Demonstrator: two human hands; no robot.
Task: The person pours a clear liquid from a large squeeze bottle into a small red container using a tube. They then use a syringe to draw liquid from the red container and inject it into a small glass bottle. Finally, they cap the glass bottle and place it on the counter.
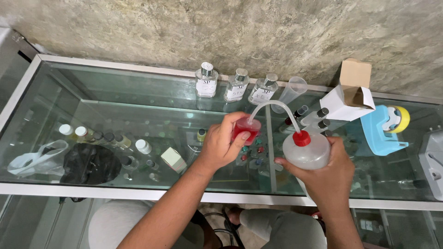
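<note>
The right hand [330,177] wraps around a squeeze bottle [307,150] with a red cap above the glass counter [138,97]. Its bent tube [272,105] arches over into a small red bottle [245,128], pinched by the left hand [221,143] just beside the squeeze bottle.

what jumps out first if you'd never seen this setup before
The eye goes first to the middle, where the right hand grips a squeeze bottle with a red cap, its bent tube arching over into a small cup of red liquid held by the left hand. Behind them, three clear perfume bottles line the wall edge of the glass counter. To the right sit an open white box and a blue tool.
</note>
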